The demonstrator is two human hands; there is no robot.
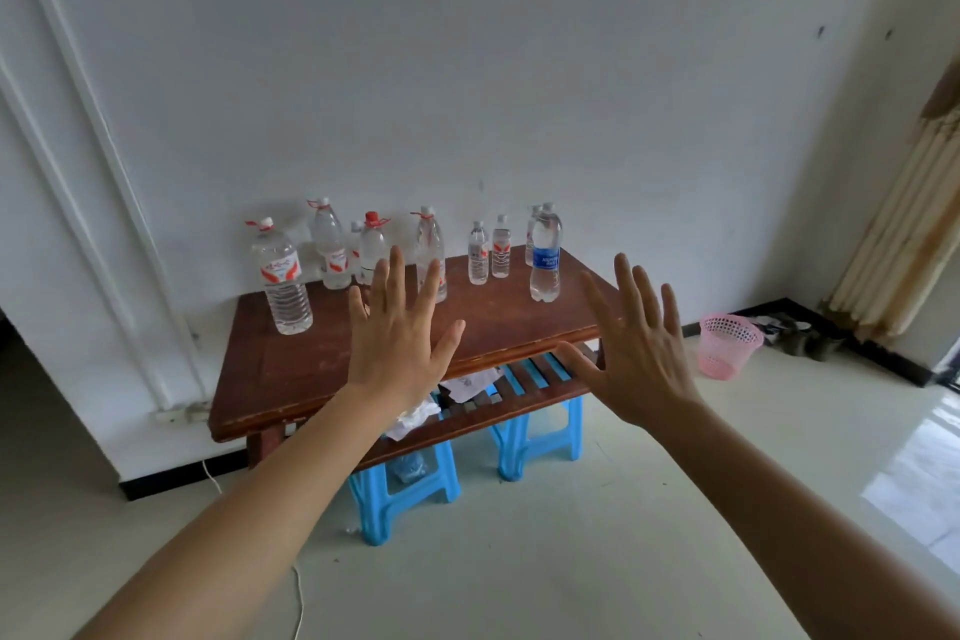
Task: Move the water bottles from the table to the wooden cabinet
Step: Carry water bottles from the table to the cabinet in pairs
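Several clear water bottles stand upright along the back of a low dark wooden table (291,379) against the white wall. A large red-labelled bottle (283,278) stands at the left. A blue-labelled bottle (545,257) stands at the right, with two small bottles (488,252) beside it. My left hand (397,335) is raised in front of the table with fingers spread, holding nothing. My right hand (636,346) is also raised with fingers spread, off the table's right corner. Neither hand touches a bottle. No wooden cabinet is in view.
Two blue plastic stools (540,437) stand under the table, and papers lie on its slatted lower shelf (524,387). A pink mesh basket (727,343) sits on the floor at the right, near shoes and a curtain (904,234). A white cable runs across the floor.
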